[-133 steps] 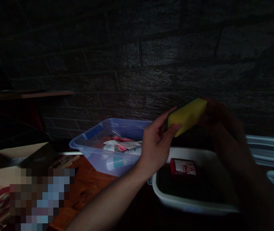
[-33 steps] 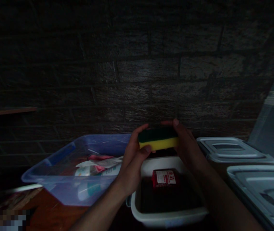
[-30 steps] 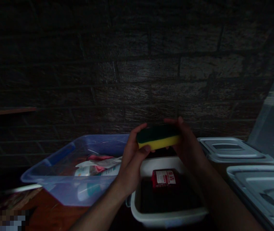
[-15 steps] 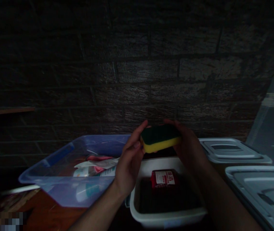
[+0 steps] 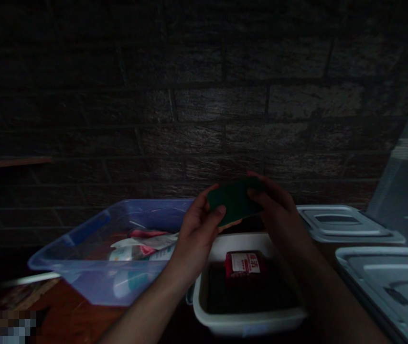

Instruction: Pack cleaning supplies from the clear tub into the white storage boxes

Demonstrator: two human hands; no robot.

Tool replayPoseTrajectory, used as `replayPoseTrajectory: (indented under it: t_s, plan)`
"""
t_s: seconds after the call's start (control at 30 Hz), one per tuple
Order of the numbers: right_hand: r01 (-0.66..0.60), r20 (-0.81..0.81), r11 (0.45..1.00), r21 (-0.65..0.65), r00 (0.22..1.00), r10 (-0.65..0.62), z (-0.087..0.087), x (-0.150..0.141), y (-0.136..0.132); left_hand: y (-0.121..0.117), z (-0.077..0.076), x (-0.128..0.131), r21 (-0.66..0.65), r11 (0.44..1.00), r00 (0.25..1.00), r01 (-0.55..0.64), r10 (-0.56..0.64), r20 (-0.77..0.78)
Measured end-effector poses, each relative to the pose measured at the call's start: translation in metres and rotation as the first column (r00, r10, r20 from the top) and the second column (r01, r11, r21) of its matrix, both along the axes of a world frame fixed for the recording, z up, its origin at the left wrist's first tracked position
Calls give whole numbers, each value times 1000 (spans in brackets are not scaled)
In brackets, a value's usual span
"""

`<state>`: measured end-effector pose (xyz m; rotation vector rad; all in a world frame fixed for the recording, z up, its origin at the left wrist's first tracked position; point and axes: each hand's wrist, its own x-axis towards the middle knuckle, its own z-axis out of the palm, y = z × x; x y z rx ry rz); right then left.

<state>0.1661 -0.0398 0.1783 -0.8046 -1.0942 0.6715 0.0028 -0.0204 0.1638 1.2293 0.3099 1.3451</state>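
Note:
Between my hands is a sponge [image 5: 238, 198] with its dark green scouring face turned toward me. My left hand [image 5: 200, 222] grips its left end, thumb on the green face. On the right end, my right hand [image 5: 277, 203] is closed with its thumb pressed on the same face. Below the sponge stands a white bin [image 5: 250, 319], and in it lies a red package [image 5: 245, 267] with a white label. The bin's floor is too dark to make out.
Left of the bin is a translucent blue tub [image 5: 92, 282] holding bottles and pink and white packaging. Two grey lids [image 5: 354, 222] lie to the right. A dark brick wall [image 5: 204, 105] rises behind, and a thin brown ledge [image 5: 14, 163] juts in at the left.
The sponge has been tipped so its green face points at me and its yellow side no longer shows. Both thumbs have moved onto that face.

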Motion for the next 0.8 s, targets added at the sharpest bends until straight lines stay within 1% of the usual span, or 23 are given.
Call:
replayPoseTrajectory:
  t_s: [0.13,0.2,0.27,0.37,0.5,0.57,0.63,0.73,0.8]
  plan:
    - [-1,139,996,-90,990,13,6,-2,-5,1,-2,-2,69,997,997,-26,31,-64]
    - [23,177,993,-113,984,-3,9,-4,-8,0,-1,-3,90,995,994,-48,56,-89]
    - [59,172,993,-106,984,-40,11,-4,-11,-3,0,-3,111,992,993,-56,66,-95]
    - [59,113,993,-101,992,-48,11,-3,-11,-7,3,-2,166,984,991,-69,87,-105]
    - [46,52,990,-136,998,-39,3,1,-1,-9,5,-2,272,951,972,-148,190,-136]
    - [33,47,989,-146,999,-26,-2,3,5,-9,5,-3,294,943,969,-158,206,-138]
    - [24,33,991,-133,999,-20,-7,5,9,-9,5,-4,302,945,975,-127,175,-135]
    - [17,10,992,-121,1000,-16,-9,7,9,-11,3,-5,305,952,988,-23,68,-140]
    - [19,6,990,-137,1000,-19,-8,9,8,-14,2,-5,300,953,989,42,2,-146]
